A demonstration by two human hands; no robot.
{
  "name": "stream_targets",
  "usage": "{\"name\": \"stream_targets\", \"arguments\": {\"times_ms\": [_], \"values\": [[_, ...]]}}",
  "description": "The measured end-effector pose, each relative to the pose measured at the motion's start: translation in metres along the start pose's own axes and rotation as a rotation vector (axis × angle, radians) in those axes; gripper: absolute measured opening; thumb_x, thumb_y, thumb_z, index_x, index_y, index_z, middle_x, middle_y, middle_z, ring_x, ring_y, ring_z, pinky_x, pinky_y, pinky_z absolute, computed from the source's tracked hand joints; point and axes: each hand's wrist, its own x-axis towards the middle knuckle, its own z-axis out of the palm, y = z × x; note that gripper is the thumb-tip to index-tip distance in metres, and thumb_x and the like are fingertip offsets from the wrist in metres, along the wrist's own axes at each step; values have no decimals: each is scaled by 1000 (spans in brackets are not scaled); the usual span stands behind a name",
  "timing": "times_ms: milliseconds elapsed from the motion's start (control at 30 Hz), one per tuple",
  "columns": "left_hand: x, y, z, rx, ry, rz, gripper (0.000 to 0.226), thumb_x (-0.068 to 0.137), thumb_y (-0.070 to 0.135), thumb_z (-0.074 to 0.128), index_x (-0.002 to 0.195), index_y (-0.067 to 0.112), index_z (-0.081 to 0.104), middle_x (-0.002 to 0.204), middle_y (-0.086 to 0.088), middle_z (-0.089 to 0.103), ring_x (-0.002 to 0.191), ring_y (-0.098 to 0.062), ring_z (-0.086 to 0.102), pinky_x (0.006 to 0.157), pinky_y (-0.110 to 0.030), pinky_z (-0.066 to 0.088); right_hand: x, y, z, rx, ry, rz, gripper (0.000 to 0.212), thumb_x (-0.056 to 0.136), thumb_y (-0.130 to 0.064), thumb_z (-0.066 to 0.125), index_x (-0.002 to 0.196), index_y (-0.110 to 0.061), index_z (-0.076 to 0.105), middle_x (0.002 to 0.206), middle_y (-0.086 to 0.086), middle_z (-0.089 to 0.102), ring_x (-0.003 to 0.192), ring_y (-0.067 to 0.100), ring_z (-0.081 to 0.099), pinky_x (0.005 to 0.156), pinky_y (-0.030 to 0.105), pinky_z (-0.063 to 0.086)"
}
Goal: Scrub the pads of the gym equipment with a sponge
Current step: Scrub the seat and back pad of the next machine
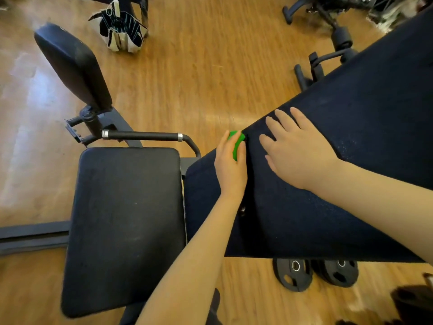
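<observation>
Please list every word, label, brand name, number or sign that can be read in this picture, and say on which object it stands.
There is no readable text.
The weight plates on the floor: any raised marks are too small and dark to read.
The patterned bag: only stripes, no letters.
The green sponge and the long back pad: no label visible.

**Bench pads and wood floor**

The long dark bench [328, 184] slants up to the right, a flat open right hand [297, 151] resting on it. On the wooden floor [199, 66] lie two black weight plates [316, 274], a striped bag [119, 26] and an office-chair base [328, 31].
</observation>
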Motion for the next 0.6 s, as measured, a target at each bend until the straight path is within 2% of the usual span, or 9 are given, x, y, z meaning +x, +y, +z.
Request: {"name": "stream_targets", "arguments": {"times_ms": [133,200,267,333,400,500,600], "values": [[1,-16,-3,26,-12,31,33,99,19,52,131,19,58,147,1,43,128,10,31,98,4,20,4,-12,7,-22,-16,-19,52,101,-36,27,147,-11,32,156,21,20,145,40,13,118,53,9],[4,-27,-7,37,18,7,32,98,18,53,130,19,59,147,0,44,129,6,34,100,1,21,5,-15,9,-34,-20,-34,54,102,-35,25,149,-8,27,156,23,18,145,41,12,118,54,8],[8,-42,-11,46,59,-58,31,98,18,53,129,19,60,146,-1,46,132,-3,39,105,-6,26,6,-16,10,-43,-27,-48,54,102,-34,25,149,-7,25,156,24,16,145,42,10,117,55,7],[12,-64,-17,36,97,-139,30,98,17,53,127,18,62,142,-3,51,131,-11,44,111,-25,33,7,-16,11,-43,-28,-58,55,102,-34,24,149,-7,23,156,25,15,145,43,9,117,55,7],[14,-90,-26,35,127,-242,29,99,18,51,125,17,64,134,-4,57,127,-17,49,109,-41,39,7,-17,11,-36,-20,-64,55,102,-34,24,149,-7,23,156,25,15,144,43,9,117,56,7],[16,-111,-41,18,139,-434,31,100,19,48,128,20,62,133,-3,58,128,-19,49,108,-44,40,7,-18,13,-40,-12,-70,55,102,-34,24,149,-6,23,156,26,15,144,43,10,117,55,7],[13,-98,-43,-30,151,-445,31,100,19,49,129,21,60,133,0,58,129,-16,48,109,-42,40,8,-18,14,-45,-3,-71,55,101,-34,23,149,-6,23,156,26,15,144,43,9,117,55,8]]}}
